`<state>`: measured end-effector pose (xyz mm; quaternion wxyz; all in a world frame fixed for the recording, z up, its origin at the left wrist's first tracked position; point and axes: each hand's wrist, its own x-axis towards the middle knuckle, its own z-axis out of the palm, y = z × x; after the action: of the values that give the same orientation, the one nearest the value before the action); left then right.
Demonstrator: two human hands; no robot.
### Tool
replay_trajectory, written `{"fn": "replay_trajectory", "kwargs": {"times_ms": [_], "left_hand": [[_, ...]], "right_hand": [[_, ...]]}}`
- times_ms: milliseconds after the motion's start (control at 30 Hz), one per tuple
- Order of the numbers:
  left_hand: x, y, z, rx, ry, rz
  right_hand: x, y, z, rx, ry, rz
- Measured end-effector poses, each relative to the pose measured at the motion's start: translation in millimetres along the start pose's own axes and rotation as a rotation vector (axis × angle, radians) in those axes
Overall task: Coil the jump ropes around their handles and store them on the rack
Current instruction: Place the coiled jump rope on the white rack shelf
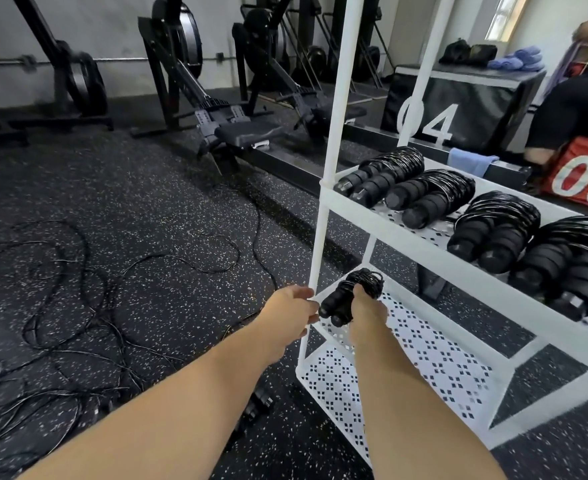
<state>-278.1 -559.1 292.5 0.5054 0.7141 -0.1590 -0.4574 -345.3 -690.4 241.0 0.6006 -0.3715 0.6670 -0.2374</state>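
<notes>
My right hand (368, 311) is closed around a coiled black jump rope (346, 297), its two handles side by side with cord wound around them, held at the left end of the white rack's middle shelf (434, 341). My left hand (291, 315) touches the rack's front left post (315, 271) at shelf height, fingers curled against it; whether it grips is unclear. Several coiled jump ropes (431, 197) lie in a row on the upper shelf. Loose black ropes (78, 306) lie tangled on the floor to the left, and a pair of black handles (258, 403) shows under my left forearm.
Rowing machines (223, 123) stand behind on the speckled rubber floor. A black box marked 04 (459, 109) and a red box marked 03 (580, 174) sit beyond the rack. A seated person (573, 105) is at the far right. The rack's bottom shelf (337, 386) is perforated white metal.
</notes>
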Motion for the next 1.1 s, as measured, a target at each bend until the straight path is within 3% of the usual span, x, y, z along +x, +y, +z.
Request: {"fn": "replay_trajectory", "kwargs": {"times_ms": [833, 1100], "left_hand": [[-3, -11, -26, 0.031, -0.009, -0.016], [-15, 1, -32, 0.005, 0.018, -0.002]], "right_hand": [[22, 22, 12, -0.314, 0.017, -0.097], [6, 18, 7, -0.247, 0.044, -0.115]]}}
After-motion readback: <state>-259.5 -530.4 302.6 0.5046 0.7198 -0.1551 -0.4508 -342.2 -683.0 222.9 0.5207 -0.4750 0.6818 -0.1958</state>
